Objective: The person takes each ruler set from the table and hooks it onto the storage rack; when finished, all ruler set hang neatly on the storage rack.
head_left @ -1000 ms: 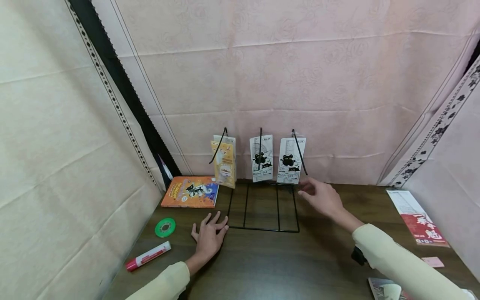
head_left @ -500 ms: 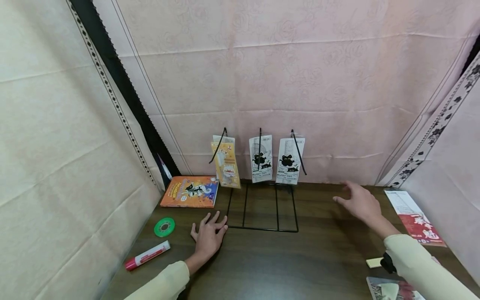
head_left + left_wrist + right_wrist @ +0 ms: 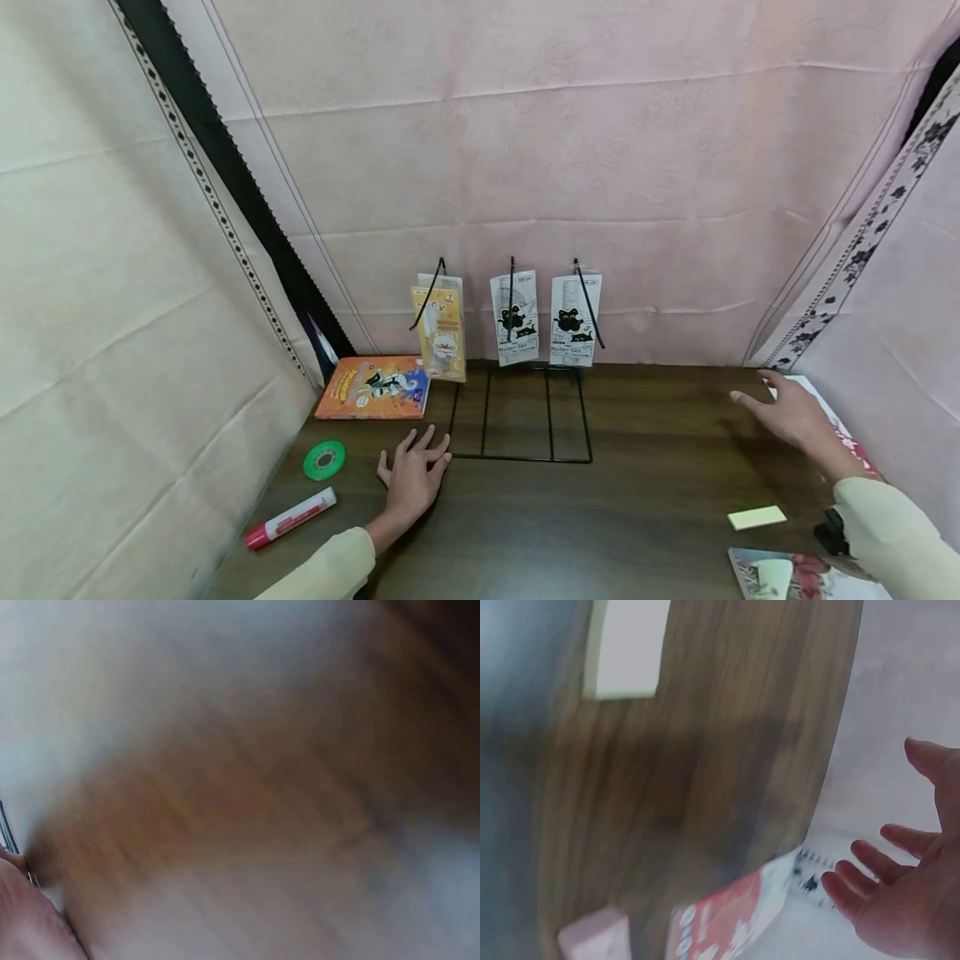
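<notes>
A black wire display rack (image 3: 517, 458) stands at the back middle. From its hooks hang a yellow packet (image 3: 442, 333) and two white ruler set packets, one in the middle (image 3: 525, 329) and one at right (image 3: 570, 325). My left hand (image 3: 412, 477) rests with fingers spread, its fingertips at the front left corner of the rack's base. At the far right, my right hand (image 3: 787, 415) reaches over a red and white paper packet (image 3: 855, 446), partly covering it in the head view. In the right wrist view its fingers are loosely extended and hold nothing. The left wrist view is blurred.
Left of the rack lie an orange book (image 3: 367, 390), a green ring (image 3: 324, 460) and a white tube with a red cap (image 3: 292, 517). On the right are a pale yellow block (image 3: 757, 517), a picture booklet (image 3: 806, 575) and a pink block (image 3: 596, 936). Cloth walls enclose the table.
My right hand has moved away from the rack's right packet, rightward to the red and white packet. The yellow packet swings slightly on its hook. My left hand has stayed at the rack's base.
</notes>
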A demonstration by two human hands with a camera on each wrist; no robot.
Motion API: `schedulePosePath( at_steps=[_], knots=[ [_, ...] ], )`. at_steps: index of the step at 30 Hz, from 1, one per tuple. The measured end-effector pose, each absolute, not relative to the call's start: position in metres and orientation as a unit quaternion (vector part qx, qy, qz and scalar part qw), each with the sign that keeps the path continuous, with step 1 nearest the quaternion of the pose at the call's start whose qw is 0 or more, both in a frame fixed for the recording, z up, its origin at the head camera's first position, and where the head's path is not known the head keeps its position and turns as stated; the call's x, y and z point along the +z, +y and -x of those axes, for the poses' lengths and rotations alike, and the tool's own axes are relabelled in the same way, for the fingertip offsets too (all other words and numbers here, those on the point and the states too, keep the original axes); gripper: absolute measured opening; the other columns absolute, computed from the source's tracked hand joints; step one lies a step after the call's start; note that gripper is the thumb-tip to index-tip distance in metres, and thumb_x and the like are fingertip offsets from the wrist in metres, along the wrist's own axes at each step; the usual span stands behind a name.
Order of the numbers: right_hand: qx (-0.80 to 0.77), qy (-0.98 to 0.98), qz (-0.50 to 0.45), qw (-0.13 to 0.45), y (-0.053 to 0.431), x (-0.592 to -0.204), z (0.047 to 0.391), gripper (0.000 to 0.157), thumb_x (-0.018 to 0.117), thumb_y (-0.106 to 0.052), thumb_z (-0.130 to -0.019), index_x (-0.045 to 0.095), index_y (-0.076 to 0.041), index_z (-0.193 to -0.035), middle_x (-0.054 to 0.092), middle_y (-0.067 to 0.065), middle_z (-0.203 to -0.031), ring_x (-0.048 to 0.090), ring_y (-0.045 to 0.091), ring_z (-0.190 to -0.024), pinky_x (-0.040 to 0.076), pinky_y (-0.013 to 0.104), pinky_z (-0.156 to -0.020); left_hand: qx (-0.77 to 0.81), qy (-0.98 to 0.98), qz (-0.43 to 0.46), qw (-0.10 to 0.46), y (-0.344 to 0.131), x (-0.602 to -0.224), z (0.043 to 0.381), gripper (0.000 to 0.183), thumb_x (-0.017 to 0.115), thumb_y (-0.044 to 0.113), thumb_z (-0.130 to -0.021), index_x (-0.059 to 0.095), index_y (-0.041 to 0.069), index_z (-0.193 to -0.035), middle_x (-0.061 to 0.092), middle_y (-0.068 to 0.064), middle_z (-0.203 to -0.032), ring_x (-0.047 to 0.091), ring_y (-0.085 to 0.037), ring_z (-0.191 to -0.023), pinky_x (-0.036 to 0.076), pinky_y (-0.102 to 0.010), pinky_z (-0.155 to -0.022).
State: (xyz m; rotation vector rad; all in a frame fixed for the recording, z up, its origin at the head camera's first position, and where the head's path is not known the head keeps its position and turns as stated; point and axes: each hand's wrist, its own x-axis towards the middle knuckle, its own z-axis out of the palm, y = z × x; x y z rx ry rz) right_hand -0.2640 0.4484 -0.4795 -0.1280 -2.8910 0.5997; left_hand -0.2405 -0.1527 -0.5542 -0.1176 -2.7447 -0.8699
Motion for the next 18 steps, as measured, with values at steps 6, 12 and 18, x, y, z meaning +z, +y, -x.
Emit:
schedulePosePath(
  at_steps=[6,12,18],
  knots=[
    [0.228,-0.968,0.068,0.078,0.484,-0.482,0.257,0.084,0.045,-0.055,-0.095,0.030,0.013,-0.142,0.035,0.047,-0.134,0.036,0.063,-0.117,0.035,0.070,-0.089,-0.298,-0.945,0.039,0.129,-0.152,-0.555,0.239,0.035,0.065,0.033,-0.091,0.065,0.028,-0.126,0.049,0.000,-0.147,0.035,-0.031,-0.143,0.002,-0.074,-0.106],
    [0.246,-0.961,0.123,0.019,0.509,-0.482,0.247,0.094,0.037,-0.061,-0.095,0.016,0.015,-0.146,0.022,0.049,-0.138,0.025,0.067,-0.121,0.029,0.074,-0.092,-0.301,-0.944,0.033,0.130,-0.152,-0.556,0.239,0.034,0.066,0.033,-0.091,0.066,0.028,-0.125,0.049,0.000,-0.146,0.036,-0.031,-0.142,0.003,-0.073,-0.105],
    [0.259,-0.953,0.156,-0.008,0.521,-0.488,0.240,0.097,0.038,-0.060,-0.095,0.012,0.020,-0.143,0.019,0.051,-0.136,0.024,0.066,-0.120,0.029,0.073,-0.094,-0.301,-0.944,0.034,0.131,-0.152,-0.554,0.240,0.034,0.066,0.033,-0.091,0.067,0.028,-0.124,0.049,0.000,-0.146,0.035,-0.031,-0.142,0.002,-0.073,-0.106]
  ],
)
